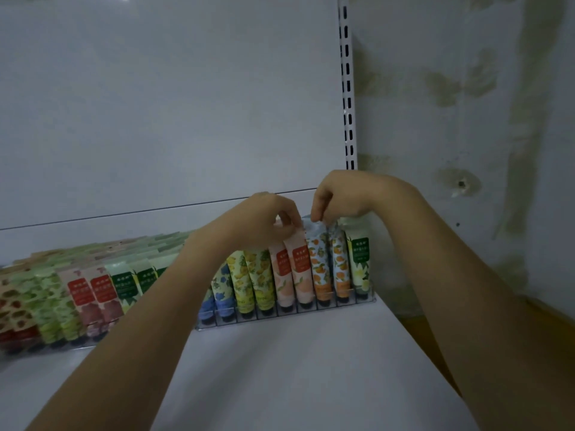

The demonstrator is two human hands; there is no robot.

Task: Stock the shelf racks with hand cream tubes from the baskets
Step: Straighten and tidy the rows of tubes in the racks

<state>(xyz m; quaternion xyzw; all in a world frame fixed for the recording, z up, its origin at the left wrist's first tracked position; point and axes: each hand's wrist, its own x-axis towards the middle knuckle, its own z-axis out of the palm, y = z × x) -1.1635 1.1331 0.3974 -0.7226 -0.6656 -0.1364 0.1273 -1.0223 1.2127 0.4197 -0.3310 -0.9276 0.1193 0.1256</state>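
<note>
White shelf (280, 368) carrying a clear rack (280, 318) of hand cream tubes (239, 275), two hands at its right end
Pinching the crimped top of a peach tube (300, 269) is the left hand (264, 216); the right hand (342, 194), fingers curled down, pinches the neighbouring orange-print tube (320, 269), both standing caps down in the rack

The tubes (320, 269) look like soft plastic with a printed, faintly glossy skin. The rack (280, 318) holding them is clear, shiny plastic. The shelf (280, 368) is smooth white painted metal, as is the back panel (155, 104), which shows glare at the upper left of the frame. The slotted upright (348, 88) is white metal. The wall (466, 104) at the right is matt, rough and stained. The brown strip (417, 328) at lower right looks like wood.
</note>
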